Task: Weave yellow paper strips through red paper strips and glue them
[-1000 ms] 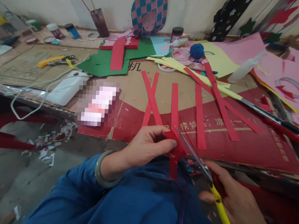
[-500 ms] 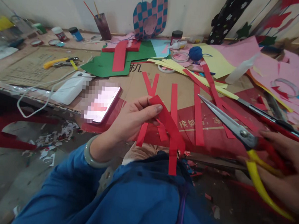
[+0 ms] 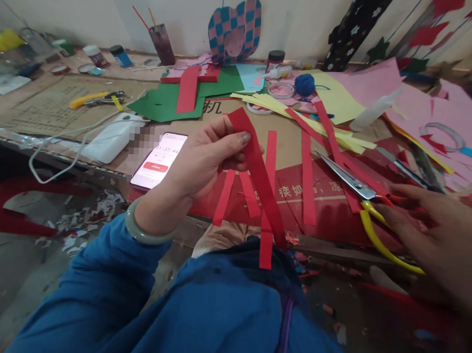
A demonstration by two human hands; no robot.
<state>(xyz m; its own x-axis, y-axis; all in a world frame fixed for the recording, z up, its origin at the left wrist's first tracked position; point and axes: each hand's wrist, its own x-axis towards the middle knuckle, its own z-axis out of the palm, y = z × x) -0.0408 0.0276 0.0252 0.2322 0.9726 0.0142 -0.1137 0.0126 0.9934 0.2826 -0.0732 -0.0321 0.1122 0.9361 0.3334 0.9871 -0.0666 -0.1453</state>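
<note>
My left hand [image 3: 209, 159] pinches the upper end of a red paper strip [image 3: 265, 183] between thumb and fingers. The strip slants down to the right, its lower end over the table's front edge. My right hand [image 3: 436, 226], partly blurred, is at the handles of the scissors [image 3: 353, 185], fingers around the red and yellow grips. Their blades are closed and point to the upper left, low over the table. Between the hands lie more red strips [image 3: 308, 186]; one straight strip [image 3: 266, 242] juts past the front edge.
A phone [image 3: 151, 166] and a white power bank [image 3: 114, 140] with a cable lie left. A box cutter [image 3: 400, 166] lies near the scissors. Green paper [image 3: 164, 100], yellow strips [image 3: 335, 130], blue yarn [image 3: 304, 85], paint jars [image 3: 120, 55] and a glue bottle [image 3: 378, 109] stand or lie farther back.
My left hand has lifted the red strip up and slightly left. My right hand has moved the scissors left and upward, lower to the table, and its fingers are more stretched.
</note>
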